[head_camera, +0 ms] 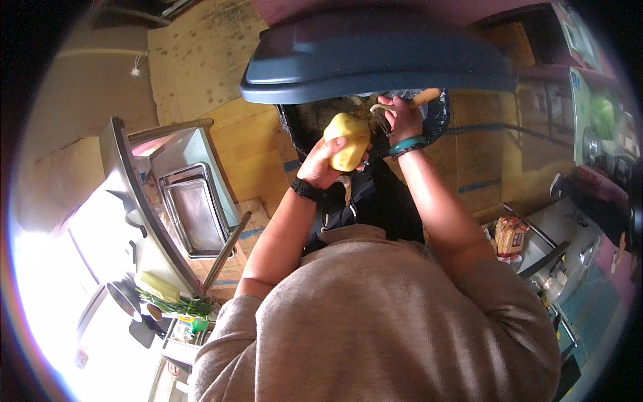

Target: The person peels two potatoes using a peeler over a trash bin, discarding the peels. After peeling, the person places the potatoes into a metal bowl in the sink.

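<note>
A large peeled yellow potato (345, 143) rests in my left hand (320, 163), thumb across its near side. My right hand (406, 120) grips a peeler by its wooden handle (426, 97), which sticks out to the upper right. The peeler's head (384, 118) points towards the potato, a short gap away. A pale curved strip lies at the fingers of this hand; whether it is peel or part of the tool I cannot tell. Both hands are over a bin lined with a black plastic bag (440, 115), with scraps inside partly in shadow.
The bin's blue-grey lid (371, 60) stands raised beyond my hands. Flattened cardboard (251, 145) covers the floor. On the left, nested metal trays (193, 211) sit below a counter holding a pale gourd-like vegetable (156, 286) and green stalks (176, 304). A packaged food bag (511, 236) is at right.
</note>
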Available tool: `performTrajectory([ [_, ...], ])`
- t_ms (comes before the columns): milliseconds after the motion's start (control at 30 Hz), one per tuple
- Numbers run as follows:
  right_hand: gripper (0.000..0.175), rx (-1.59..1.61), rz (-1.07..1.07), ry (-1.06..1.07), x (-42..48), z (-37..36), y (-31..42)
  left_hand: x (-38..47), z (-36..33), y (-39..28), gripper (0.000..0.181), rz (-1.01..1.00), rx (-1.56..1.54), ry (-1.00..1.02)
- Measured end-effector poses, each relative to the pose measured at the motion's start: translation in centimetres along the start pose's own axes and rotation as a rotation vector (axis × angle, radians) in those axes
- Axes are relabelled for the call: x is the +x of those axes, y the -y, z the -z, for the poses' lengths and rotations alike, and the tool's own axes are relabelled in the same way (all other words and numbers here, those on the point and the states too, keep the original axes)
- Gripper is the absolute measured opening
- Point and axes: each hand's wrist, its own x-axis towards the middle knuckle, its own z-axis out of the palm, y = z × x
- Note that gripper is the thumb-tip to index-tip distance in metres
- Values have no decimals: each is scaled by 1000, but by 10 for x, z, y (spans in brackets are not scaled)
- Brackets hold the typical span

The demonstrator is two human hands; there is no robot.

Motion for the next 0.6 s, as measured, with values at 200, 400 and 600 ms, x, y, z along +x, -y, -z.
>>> performTrajectory([
  [200, 13, 288, -34, 281, -46, -29, 52, 1, 5, 7, 58, 6, -34, 0],
  [400, 21, 101, 74, 134, -64, -45, 42, 5, -8, 3, 60, -144, 21, 19],
  [600, 15, -124, 101, 23, -18, -39, 17, 1, -15, 2, 62, -120, -3, -58],
])
